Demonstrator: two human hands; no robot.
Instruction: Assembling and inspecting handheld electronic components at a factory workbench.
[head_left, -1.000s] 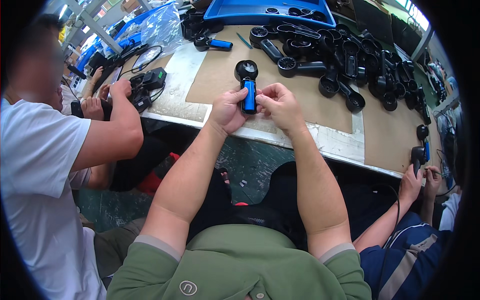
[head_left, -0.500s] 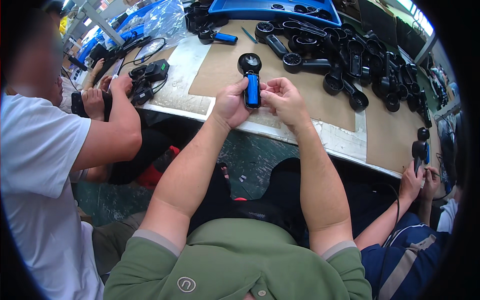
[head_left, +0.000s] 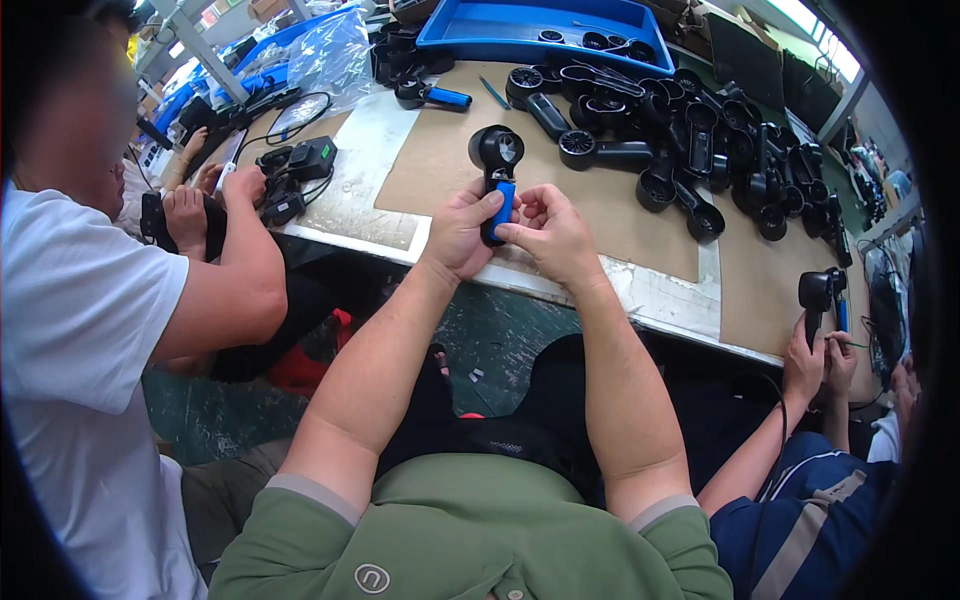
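A black handheld fan [head_left: 490, 150] with a round head is held upright over the table's front edge, its handle open. Inside that handle lies a blue cylindrical battery [head_left: 505, 212]. My left hand [head_left: 460, 232] is closed round the handle from the left, its thumb at the battery's side. From the right, my right hand [head_left: 558, 238] pinches the lower part of the battery, thumb in front and fingers curled behind it. The right fingertips are partly hidden.
Black fan housings [head_left: 655, 150] are heaped at the right back, near a blue tray [head_left: 480, 42]. Another fan with a blue battery [head_left: 447, 98] and a green stick [head_left: 494, 93] lie on the brown cardboard [head_left: 430, 165]. Black adapters [head_left: 300, 160] sit left. Co-workers sit on both sides.
The fan has turned and tilted a little in my left hand. My right hand has come closer, its thumb now on the battery's lower end.
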